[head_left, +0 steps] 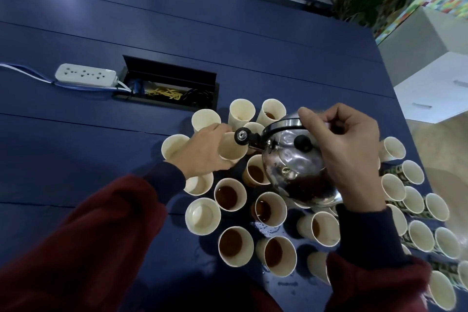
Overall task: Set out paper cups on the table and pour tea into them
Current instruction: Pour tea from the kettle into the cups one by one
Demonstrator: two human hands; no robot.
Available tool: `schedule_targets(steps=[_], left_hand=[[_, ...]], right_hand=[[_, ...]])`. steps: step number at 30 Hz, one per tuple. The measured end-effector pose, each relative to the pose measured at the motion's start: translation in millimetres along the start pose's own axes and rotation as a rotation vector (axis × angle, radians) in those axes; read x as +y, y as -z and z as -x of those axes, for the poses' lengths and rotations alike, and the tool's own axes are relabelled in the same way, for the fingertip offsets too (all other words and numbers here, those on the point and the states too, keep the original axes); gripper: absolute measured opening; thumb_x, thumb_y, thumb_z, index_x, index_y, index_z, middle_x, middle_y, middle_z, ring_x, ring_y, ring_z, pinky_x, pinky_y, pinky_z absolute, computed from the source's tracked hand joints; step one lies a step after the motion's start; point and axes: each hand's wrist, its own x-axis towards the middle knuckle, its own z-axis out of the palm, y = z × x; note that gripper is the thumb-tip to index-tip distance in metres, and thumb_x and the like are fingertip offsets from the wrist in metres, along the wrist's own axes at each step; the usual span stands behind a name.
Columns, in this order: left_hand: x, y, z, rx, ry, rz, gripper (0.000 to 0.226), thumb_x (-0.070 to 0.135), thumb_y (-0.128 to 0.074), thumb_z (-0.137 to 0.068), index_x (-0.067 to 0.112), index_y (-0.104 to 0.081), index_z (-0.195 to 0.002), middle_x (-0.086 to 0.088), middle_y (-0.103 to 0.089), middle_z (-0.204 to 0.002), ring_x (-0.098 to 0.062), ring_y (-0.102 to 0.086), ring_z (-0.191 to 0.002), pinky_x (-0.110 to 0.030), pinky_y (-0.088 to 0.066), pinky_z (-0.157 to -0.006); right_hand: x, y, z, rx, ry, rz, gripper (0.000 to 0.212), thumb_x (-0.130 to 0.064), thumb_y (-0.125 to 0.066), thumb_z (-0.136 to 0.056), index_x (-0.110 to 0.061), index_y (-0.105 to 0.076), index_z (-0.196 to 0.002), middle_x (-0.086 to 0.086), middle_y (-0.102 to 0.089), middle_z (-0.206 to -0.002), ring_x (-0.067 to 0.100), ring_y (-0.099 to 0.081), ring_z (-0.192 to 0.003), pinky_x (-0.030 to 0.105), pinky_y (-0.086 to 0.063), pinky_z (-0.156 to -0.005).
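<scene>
Kettle (293, 159): steel with a black lid knob, held tilted above the middle of the cup cluster. Its spout (241, 135) points left and sits over the mouth of one cup (231, 148). Whether tea is running cannot be told.

Right hand (349, 154): fingers curled round the kettle's top handle.

Left hand (202, 152): wrapped round the near side of that cup. The hands are apart, with the spout between them.

Filled cups (229, 195): several, holding dark tea, packed rim to rim under and in front of the kettle.

Empty cups (202, 215): along the cluster's left and far rim.

Side cups (412, 172): a tight group to the right with printed walls, close to the table's right edge.

Drops (268, 230): wet specks between the near filled cups.

Table (228, 45): dark blue, with a wide bare top to the far side and left. Its right edge runs diagonally.

Cable box (167, 86): lid raised, just beyond the far cups.

Strip (86, 75): white, left of the box and well apart from the cups.

Cabinet (430, 88): white, past the right edge.
</scene>
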Motion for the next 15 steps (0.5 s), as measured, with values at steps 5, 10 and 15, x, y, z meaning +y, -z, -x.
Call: schedule_targets(steps=[5, 10, 15], left_hand=[[16.0, 7.2, 2.0, 0.098, -0.045, 0.022, 0.061, 0.034, -0.082, -0.067, 0.027, -0.052, -0.12, 0.009, -0.063, -0.111, -0.016, -0.059, -0.1, -0.036, -0.049, -0.083], [20.3, 7.4, 4.8, 0.109, -0.044, -0.025, 0.06, 0.033, -0.076, -0.064, 0.027, -0.054, -0.119, 0.007, -0.063, -0.107, -0.021, -0.061, -0.097, -0.044, -0.052, -0.082], [21.6, 6.5, 8.2, 0.103, -0.028, -0.035, 0.057, 0.034, -0.076, -0.064, 0.029, -0.053, -0.116, 0.009, -0.061, -0.103, -0.02, -0.059, -0.095, -0.046, -0.053, -0.081]], right_hand=[[-3.5, -6.8, -6.5, -0.026, 0.097, 0.058, 0.042, -0.038, -0.079, -0.084, -0.008, -0.056, -0.063, -0.009, -0.048, -0.052, 0.009, -0.044, -0.053, 0.028, -0.037, -0.056], [-7.0, -9.5, -5.6, -0.051, 0.143, 0.128, 0.038, -0.036, -0.079, -0.085, -0.013, -0.058, -0.063, -0.012, -0.054, -0.052, 0.004, -0.047, -0.052, 0.019, -0.038, -0.056], [-9.1, -8.8, -4.6, -0.053, 0.159, 0.159, 0.036, -0.036, -0.077, -0.087, -0.017, -0.058, -0.062, -0.018, -0.055, -0.053, 0.004, -0.048, -0.052, 0.015, -0.037, -0.056]])
